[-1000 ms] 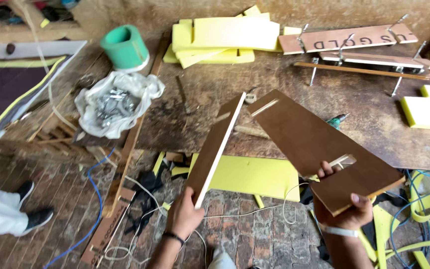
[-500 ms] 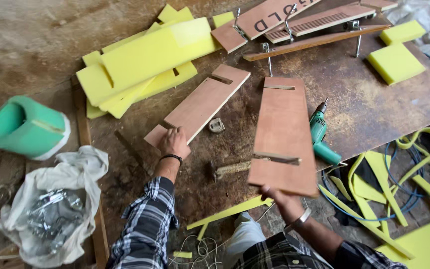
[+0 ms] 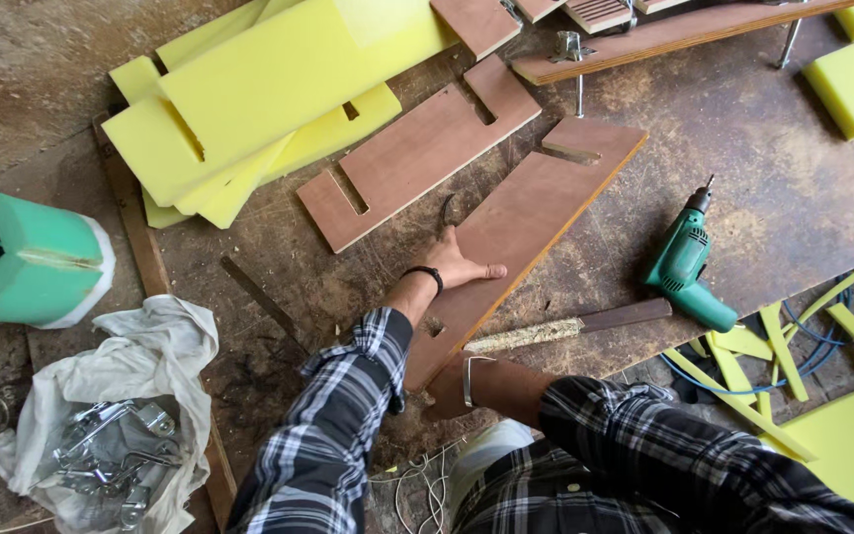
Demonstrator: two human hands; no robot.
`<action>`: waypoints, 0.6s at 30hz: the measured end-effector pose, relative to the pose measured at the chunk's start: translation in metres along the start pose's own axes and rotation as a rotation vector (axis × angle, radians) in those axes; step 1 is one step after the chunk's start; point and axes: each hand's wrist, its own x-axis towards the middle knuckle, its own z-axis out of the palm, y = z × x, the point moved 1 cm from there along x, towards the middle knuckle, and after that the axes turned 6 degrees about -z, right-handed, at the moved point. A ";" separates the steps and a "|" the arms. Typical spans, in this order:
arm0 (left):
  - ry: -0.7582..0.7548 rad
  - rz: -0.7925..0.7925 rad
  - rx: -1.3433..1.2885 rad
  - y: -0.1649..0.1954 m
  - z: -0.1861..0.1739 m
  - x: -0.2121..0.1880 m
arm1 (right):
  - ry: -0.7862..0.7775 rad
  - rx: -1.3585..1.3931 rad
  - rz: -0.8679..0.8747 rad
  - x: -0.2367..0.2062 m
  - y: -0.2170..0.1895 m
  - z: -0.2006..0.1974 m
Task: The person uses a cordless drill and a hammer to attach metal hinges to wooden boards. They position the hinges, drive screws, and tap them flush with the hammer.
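A long brown wooden board (image 3: 536,218) with slots cut in it lies diagonally on the worn workbench (image 3: 743,198). My left hand (image 3: 462,265), with a black band at the wrist, rests flat on the board's middle, fingers spread. My right hand (image 3: 444,388), with a metal bracelet on the wrist, grips the board's near end at the bench edge and is partly hidden by it. A second slotted brown board (image 3: 417,153) lies just beyond, apart from both hands.
A green power drill (image 3: 689,262) and a rasp with a dark handle (image 3: 570,326) lie to the right. Yellow foam slabs (image 3: 269,99) are stacked at the back left. A green foam roll (image 3: 22,257) and a bag of metal brackets (image 3: 111,435) sit at the left.
Both boards, held up a second ago, now lie on the bench. My left hand left the far board and settled on the near one, which has turned diagonal.
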 end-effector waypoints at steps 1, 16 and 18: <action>-0.001 -0.062 0.023 0.004 0.005 -0.005 | -0.035 0.004 -0.035 0.000 0.003 0.003; 0.343 -0.055 0.492 0.055 0.113 -0.001 | 0.827 -0.195 0.834 -0.233 0.166 0.004; 0.424 -0.034 0.527 0.054 0.125 0.006 | 0.804 -0.275 0.717 -0.251 0.185 0.010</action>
